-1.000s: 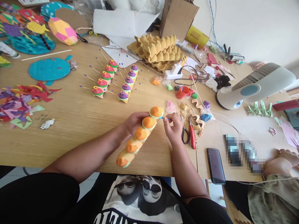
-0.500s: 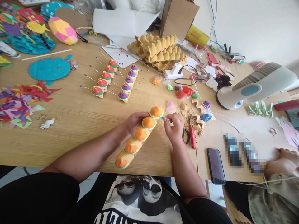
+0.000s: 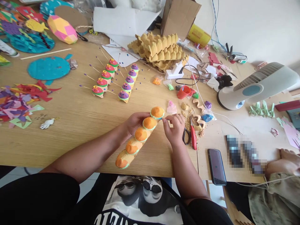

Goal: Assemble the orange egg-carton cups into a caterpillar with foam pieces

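Egg-carton strip [image 3: 141,135]: five orange caps [image 3: 149,123] on, blue trim [image 3: 160,118] only at far cup, rest seemingly pending; left hand [image 3: 135,123] clamped on strip, right hand [image 3: 174,126] pinching trim's end.

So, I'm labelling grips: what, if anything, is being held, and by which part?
The left hand holds the orange-topped egg-carton strip near its far end. The right hand is by that end's rim; whether it pinches anything cannot be told.
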Demonstrator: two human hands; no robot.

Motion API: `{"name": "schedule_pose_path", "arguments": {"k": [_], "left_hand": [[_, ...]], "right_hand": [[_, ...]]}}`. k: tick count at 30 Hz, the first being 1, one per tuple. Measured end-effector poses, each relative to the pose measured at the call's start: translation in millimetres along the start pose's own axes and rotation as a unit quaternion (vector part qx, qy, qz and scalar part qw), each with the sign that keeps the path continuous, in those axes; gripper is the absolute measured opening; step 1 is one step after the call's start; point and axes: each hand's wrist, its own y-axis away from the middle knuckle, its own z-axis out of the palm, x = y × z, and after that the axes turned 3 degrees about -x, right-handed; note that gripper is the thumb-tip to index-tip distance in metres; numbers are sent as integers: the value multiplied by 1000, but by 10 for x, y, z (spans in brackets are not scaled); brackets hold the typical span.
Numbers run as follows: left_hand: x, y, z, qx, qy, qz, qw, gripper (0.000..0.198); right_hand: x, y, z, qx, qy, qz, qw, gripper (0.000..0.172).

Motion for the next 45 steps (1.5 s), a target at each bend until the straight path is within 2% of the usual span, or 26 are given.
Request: {"name": "schedule_pose_path", "arguments": {"k": [7, 11, 15, 26, 31, 33, 34, 36, 37, 41, 45], "left_hand": [[21, 5, -25, -5, 4, -19, 1000, 10], [37, 7, -23, -13, 8, -21, 1000, 9], [40, 11, -13, -27, 9, -24, 999, 11], [39, 20, 28, -27, -3, -30, 999, 12], [48, 28, 19, -27, 6, -28, 999, 10], [42, 28, 7, -29, 12, -27, 999, 9], [37, 26, 4, -31, 15, -28, 999, 9], [26, 21, 5, -32, 18, -25, 999, 8], [21, 17, 9, -32, 17, -21, 999, 8], [14, 3, 26, -25, 5, -8, 1000, 8], [5, -17, 13, -2, -6, 8, 1000, 9]], "right_hand": [[-10, 0, -25, 0, -23, -1, 1000, 19], [-41, -6, -19, 14, -111, 59, 992, 25], [-33, -8, 7, -2, -136, 112, 984, 29], [-15, -28, -10, -35, -131, 106, 985, 31], [4, -9, -2, -31, -173, 111, 978, 28], [11, -2, 22, 6, -237, 160, 958, 31], [11, -4, 39, 34, -282, 196, 939, 35], [0, -17, 74, 79, -379, 255, 886, 44], [-14, -26, 91, 79, -425, 276, 859, 47], [-115, -35, 148, -1, -541, 344, 768, 50], [-213, 0, 192, -51, -584, 399, 705, 52]]}}
